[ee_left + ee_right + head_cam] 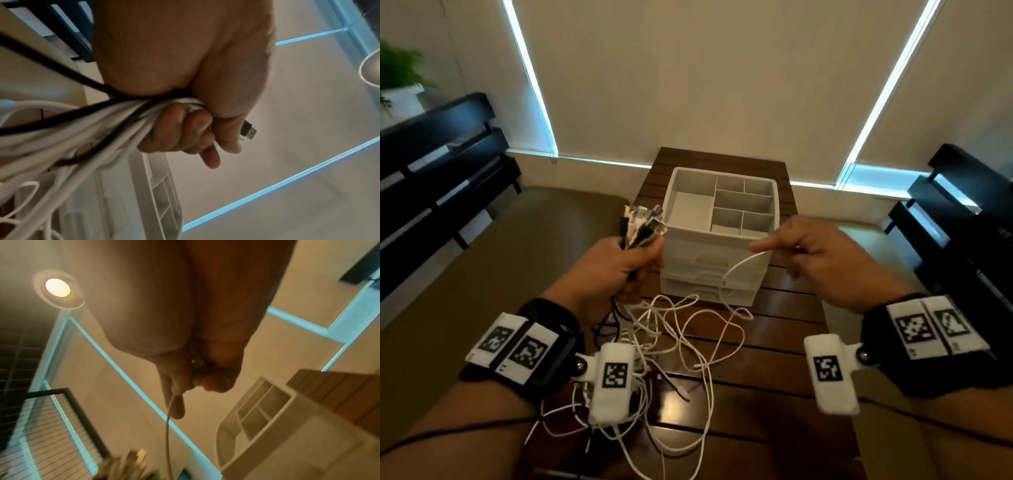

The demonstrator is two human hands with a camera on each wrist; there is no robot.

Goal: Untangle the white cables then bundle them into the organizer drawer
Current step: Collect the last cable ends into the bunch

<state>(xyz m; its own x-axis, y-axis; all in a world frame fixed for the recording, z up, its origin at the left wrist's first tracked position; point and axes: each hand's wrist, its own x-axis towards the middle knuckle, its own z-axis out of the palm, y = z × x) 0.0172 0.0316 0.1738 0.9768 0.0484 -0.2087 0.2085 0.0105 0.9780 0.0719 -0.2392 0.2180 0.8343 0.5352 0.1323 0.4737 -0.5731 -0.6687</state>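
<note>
Head view: left hand (616, 263) grips many cables (640, 222); right hand (822, 253) pinches one cable (739, 265).

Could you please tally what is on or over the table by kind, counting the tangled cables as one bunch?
Hands: 2 (left hand, right hand)
Cable bunch: 1; strands too tangled to count. The left hand grips it and the right hand pinches one white strand.
Organizer: 1
Table: 1
Total: 5

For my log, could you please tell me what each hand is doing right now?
Left hand: grips the cable bundle.
Right hand: pinches one white cable.
</note>
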